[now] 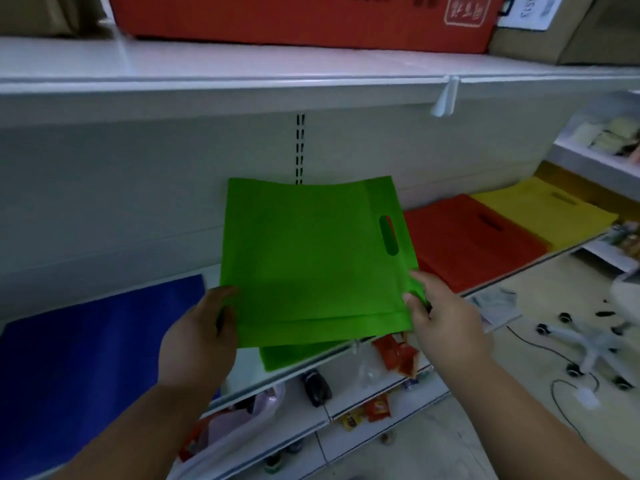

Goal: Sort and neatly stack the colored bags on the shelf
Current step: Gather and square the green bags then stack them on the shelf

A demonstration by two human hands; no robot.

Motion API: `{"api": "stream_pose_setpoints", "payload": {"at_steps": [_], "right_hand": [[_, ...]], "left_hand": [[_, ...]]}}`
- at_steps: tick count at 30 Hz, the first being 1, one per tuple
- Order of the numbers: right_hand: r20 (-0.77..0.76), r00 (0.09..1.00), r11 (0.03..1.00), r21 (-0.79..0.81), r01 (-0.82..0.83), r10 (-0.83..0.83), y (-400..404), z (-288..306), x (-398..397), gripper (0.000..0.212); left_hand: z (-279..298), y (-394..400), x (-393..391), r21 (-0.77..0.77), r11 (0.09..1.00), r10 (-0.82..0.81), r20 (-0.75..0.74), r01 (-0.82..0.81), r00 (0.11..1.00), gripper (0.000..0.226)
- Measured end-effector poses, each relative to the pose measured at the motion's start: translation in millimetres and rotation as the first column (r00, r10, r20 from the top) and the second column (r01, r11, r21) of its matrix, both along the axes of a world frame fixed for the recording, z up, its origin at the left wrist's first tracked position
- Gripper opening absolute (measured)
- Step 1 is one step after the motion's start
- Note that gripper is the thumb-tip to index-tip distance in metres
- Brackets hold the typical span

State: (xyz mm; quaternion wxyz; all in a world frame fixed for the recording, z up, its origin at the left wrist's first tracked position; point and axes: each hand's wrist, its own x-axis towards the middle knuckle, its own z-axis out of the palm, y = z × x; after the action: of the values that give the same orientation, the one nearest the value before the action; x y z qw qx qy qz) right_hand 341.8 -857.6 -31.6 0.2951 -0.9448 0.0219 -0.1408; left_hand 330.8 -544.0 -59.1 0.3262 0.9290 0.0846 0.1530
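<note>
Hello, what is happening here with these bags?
A person is sorting colored bags on a white shelf. Both hands, left hand and right hand, hold a green bag by its near corners above another green bag. Blue bag, red bag and yellow bag lie flat alongside.

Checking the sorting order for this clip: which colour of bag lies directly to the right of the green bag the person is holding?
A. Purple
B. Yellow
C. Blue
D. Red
D: the red bag lies flat on the shelf just right of the green bag held by both the left hand and right hand; the yellow bag lies beyond it and the blue bag is on the left.
</note>
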Motion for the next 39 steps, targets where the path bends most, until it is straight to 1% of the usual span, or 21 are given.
{"api": "stream_pose_setpoints", "payload": {"at_steps": [2,4,7,11,14,19,22,26,28,30,34,35,36,38,39], "right_hand": [[-0.053,0.993,0.993,-0.043,-0.111,0.108,-13.5,-7.2,27.1,0.046],[-0.129,0.970,0.970,-0.105,-0.220,0.206,-26.4,-14.0,52.3,0.048],[-0.216,0.919,0.931,-0.084,-0.354,0.330,-40.7,-25.0,81.8,0.050],[-0.316,0.863,0.887,-0.115,-0.446,0.393,-55.5,-41.3,106.1,0.049],[-0.359,0.845,0.866,-0.160,-0.474,0.396,-65.2,-47.1,115.4,0.045],[-0.344,0.834,0.824,-0.225,-0.519,0.431,-76.9,-57.5,128.0,0.025],[-0.342,0.830,0.792,-0.288,-0.538,0.440,-79.0,-63.0,132.0,0.020],[-0.381,0.816,0.744,-0.357,-0.564,0.436,-75.5,-62.4,133.2,0.016],[-0.384,0.815,0.735,-0.373,-0.566,0.433,-74.4,-62.0,131.5,0.018],[-0.387,0.809,0.727,-0.373,-0.576,0.443,-73.4,-62.3,130.0,0.013],[-0.376,0.846,0.722,-0.452,-0.524,0.378,-63.1,-50.3,119.3,0.006],[-0.369,0.855,0.714,-0.479,-0.510,0.364,-58.7,-43.0,116.3,0.001],[-0.349,0.866,0.710,-0.500,-0.496,0.359,-53.6,-37.2,113.5,0.009],[-0.326,0.864,0.692,-0.519,-0.502,0.382,-36.6,-23.4,105.1,0.033],[-0.314,0.862,0.693,-0.514,-0.507,0.398,-25.9,-16.0,99.5,0.040]], "left_hand": [[-6.5,-15.2,4.4,0.020,0.997,0.071,-0.037,-0.070,0.997,0.032],[-10.0,-31.8,4.0,0.044,0.990,0.139,-0.122,-0.135,0.983,0.033],[-14.5,-52.6,4.4,0.136,0.969,0.235,-0.225,-0.209,0.946,0.035],[-21.4,-79.8,3.6,0.243,0.940,0.304,-0.281,-0.239,0.910,0.035],[-24.3,-96.4,0.8,0.307,0.921,0.331,-0.286,-0.241,0.899,0.035],[-25.3,-108.1,5.6,0.395,0.895,0.342,-0.312,-0.207,0.886,0.033],[-26.0,-112.2,10.0,0.423,0.884,0.349,-0.320,-0.197,0.881,0.031],[-30.3,-113.0,16.3,0.468,0.869,0.362,-0.376,-0.162,0.853,0.027],[-30.6,-113.0,16.3,0.488,0.859,0.368,-0.385,-0.152,0.846,0.024],[-31.9,-111.7,15.5,0.492,0.855,0.381,-0.385,-0.162,0.841,0.022],[-30.8,-106.9,12.1,0.502,0.851,0.376,-0.377,-0.154,0.846,0.016],[-29.6,-105.9,10.7,0.504,0.850,0.369,-0.368,-0.151,0.853,0.015],[-27.9,-104.5,8.2,0.499,0.853,0.360,-0.352,-0.152,0.864,0.015],[-23.7,-97.3,-1.7,0.462,0.872,0.334,-0.311,-0.165,0.890,0.019],[-22.2,-92.5,-8.3,0.439,0.882,0.321,-0.294,-0.171,0.900,0.022]]}}
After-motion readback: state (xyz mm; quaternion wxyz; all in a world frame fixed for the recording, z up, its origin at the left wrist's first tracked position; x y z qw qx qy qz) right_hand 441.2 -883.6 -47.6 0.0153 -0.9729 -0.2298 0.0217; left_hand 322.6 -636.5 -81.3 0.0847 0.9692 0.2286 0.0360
